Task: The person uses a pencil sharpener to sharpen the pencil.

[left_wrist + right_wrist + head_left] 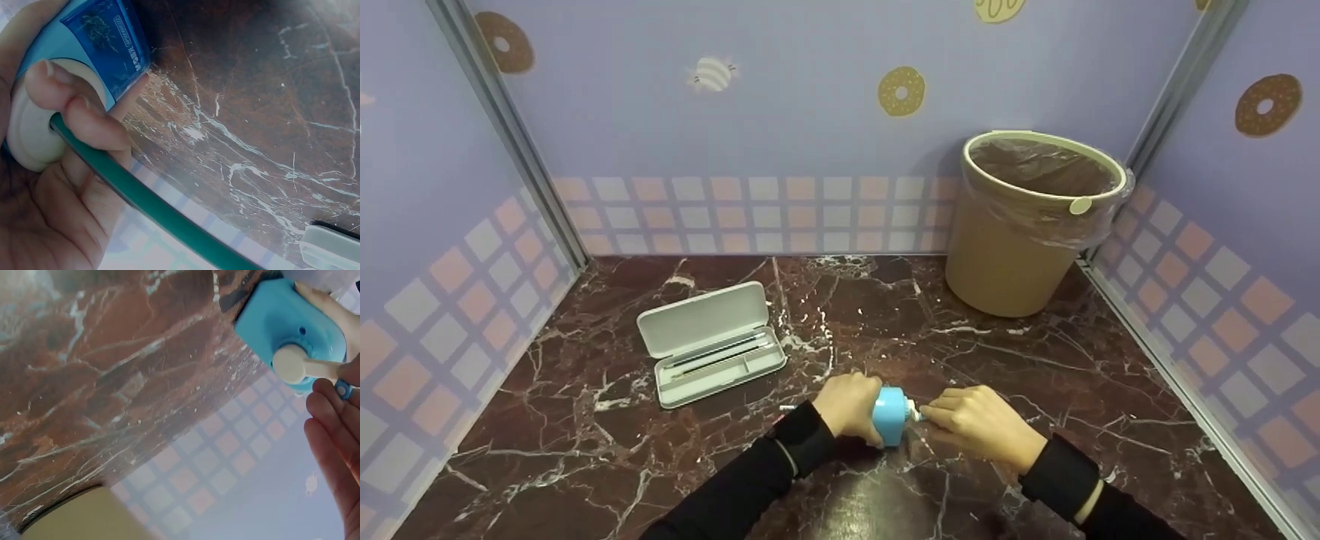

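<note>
My left hand (846,405) grips a blue crank pencil sharpener (891,416) low over the dark marbled table. A green pencil (152,197) sticks out of the hole in the sharpener's cream round front (35,149), two fingertips curled beside it. Through the clear blue shavings drawer (107,34), some shavings show. On the sharpener's other side, my right hand (979,420) pinches the small blue knob (342,389) at the end of the cream crank (320,369). Its other fingers extend past the knob in the right wrist view.
Left of the hands lies an open white pencil case (720,379) with pencils (727,352) inside. A tan trash bin (1005,262) lined with a clear bag stands at the back right. Patterned panels (780,135) wall the table (585,450) at the back and sides.
</note>
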{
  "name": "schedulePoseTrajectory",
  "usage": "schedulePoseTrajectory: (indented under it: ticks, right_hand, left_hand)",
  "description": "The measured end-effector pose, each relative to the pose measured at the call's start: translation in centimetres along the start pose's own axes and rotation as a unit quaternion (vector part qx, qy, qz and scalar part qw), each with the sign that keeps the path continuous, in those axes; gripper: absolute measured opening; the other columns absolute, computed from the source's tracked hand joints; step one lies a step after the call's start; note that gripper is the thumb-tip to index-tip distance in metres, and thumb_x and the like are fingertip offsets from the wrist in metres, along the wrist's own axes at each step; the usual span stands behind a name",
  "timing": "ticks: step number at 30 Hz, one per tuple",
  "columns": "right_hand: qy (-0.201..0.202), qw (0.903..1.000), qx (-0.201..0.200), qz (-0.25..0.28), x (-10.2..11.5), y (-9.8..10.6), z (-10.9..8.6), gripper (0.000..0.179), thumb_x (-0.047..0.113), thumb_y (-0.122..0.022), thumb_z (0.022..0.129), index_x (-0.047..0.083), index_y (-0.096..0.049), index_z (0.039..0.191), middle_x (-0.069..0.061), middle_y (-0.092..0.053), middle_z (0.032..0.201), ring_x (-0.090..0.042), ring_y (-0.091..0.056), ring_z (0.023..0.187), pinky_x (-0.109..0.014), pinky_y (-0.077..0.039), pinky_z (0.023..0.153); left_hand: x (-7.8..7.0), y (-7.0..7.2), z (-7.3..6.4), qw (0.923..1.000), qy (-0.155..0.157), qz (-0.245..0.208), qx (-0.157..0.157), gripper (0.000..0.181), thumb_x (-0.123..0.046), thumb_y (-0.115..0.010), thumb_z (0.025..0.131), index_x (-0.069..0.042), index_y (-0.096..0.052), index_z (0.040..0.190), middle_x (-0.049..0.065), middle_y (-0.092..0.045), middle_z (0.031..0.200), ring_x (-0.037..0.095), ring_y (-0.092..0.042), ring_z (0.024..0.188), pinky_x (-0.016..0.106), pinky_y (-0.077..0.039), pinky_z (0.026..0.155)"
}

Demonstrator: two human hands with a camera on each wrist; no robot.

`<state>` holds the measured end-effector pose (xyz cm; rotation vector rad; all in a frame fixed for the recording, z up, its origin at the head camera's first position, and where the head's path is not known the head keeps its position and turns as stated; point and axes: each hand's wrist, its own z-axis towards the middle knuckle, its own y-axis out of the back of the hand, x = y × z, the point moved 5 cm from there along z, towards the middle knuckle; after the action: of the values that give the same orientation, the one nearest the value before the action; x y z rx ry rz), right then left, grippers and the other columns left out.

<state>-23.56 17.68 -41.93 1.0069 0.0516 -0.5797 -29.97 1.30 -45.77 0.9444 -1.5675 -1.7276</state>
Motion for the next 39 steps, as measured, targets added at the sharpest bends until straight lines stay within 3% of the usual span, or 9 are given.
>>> schedulePoseTrajectory:
  ticks: [14, 27, 39]
  right_hand:
    - [-0.042, 0.9991, 0.008, 0.002, -1.1, -0.1, -0.4, 0.032, 0.014, -0.086, 0.072, 0.008, -0.079, 0.103, 0.0, -0.08, 0.094, -0.011, -0.075, 0.076, -0.025, -0.059, 0.065]
    - [-0.122, 0.9922, -0.023, 0.014, -1.6, -0.5, -0.3, 0.03, 0.006, -0.085, 0.073, 0.009, -0.081, 0.103, -0.002, -0.08, 0.092, -0.013, -0.077, 0.077, -0.024, -0.06, 0.067]
    - [-0.089, 0.9915, 0.029, -0.09, -1.6, -1.2, 0.8, 0.028, 0.008, -0.08, 0.073, 0.008, -0.079, 0.102, 0.0, -0.077, 0.088, -0.013, -0.072, 0.074, -0.027, -0.058, 0.065]
  left_hand:
    - [0.0, -0.1, 0.1, 0.9998, -0.018, 0.01, -0.005, 0.063, -0.046, -0.096, 0.055, -0.01, -0.068, 0.099, 0.004, -0.075, 0.088, 0.02, -0.07, 0.076, 0.035, -0.059, 0.066]
    - [0.0, -0.2, 0.2, 0.9997, -0.022, 0.005, -0.008, 0.063, -0.047, -0.096, 0.055, -0.011, -0.067, 0.098, 0.003, -0.074, 0.087, 0.019, -0.07, 0.075, 0.034, -0.058, 0.066]
    - [-0.1, -0.2, 0.2, 0.9995, -0.026, -0.007, -0.014, 0.064, -0.047, -0.096, 0.056, -0.009, -0.067, 0.099, 0.004, -0.075, 0.088, 0.019, -0.07, 0.075, 0.034, -0.059, 0.066]
